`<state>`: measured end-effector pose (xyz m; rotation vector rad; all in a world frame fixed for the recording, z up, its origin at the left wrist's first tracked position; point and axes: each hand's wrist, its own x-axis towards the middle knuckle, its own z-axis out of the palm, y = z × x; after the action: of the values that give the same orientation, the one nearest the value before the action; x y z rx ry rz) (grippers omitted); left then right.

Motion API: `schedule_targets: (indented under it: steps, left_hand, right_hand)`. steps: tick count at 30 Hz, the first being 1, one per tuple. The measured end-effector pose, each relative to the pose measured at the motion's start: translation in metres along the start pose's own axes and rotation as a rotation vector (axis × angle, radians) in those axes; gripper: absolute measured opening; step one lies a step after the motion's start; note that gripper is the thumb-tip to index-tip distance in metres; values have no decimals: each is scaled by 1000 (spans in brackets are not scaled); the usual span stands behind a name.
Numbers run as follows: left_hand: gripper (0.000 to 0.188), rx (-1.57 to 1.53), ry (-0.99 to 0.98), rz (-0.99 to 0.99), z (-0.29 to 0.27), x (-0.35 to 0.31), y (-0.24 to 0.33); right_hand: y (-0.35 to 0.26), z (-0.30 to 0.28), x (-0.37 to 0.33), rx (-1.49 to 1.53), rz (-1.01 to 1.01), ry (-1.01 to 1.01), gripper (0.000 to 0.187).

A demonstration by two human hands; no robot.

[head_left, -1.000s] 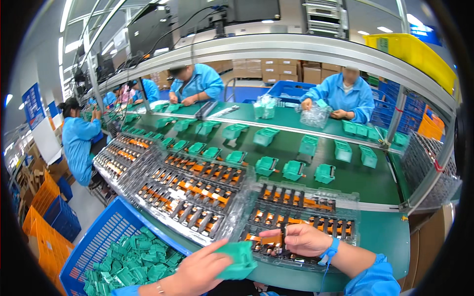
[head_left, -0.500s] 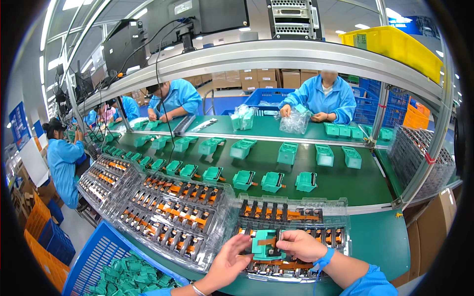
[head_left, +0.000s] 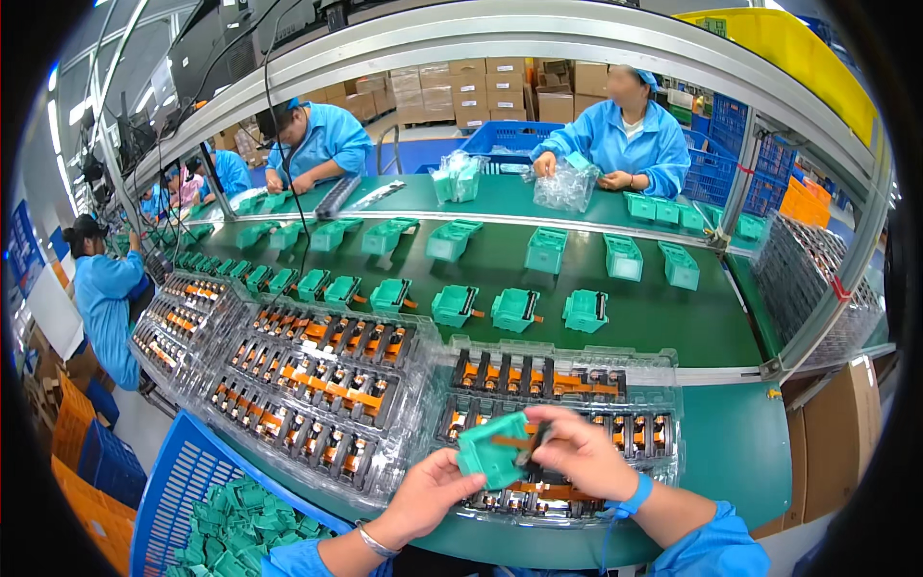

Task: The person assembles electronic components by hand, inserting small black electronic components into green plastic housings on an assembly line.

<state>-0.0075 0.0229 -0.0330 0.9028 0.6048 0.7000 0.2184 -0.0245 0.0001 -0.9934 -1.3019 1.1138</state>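
Both hands [head_left: 425, 492] pinch one green housing [head_left: 487, 452] at opposite sides; a printed label [head_left: 711, 26] marks the yellow bin [head_left: 784, 56].

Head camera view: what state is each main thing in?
Left hand, gripping the green housing.
Right hand, pinching a dark part beside it.
Green housing, tilted, held above the clear tray.
Clear tray, loaded with rows of parts.
Blue basket, holding loose green pieces.
Yellow bin, contents hidden.
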Motion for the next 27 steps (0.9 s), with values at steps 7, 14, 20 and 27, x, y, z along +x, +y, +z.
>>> schedule_targets:
  steps: [7,14,20,27]
  left_hand:
    - [23,-22,77,137,3,1,2]
    - [27,94,59,133,14,-4,3]
    - [28,117,49,169,12,-3,1]
    - [28,134,25,145,14,-2,3]
  right_hand:
    - [-3,-12,-8,-159,-11,130,17]
    - [-9,-7,-11,-250,77,123,22]
    - [-13,-6,-12,-232,3,120,22]
    - [-8,-7,-8,-306,29,102,22]
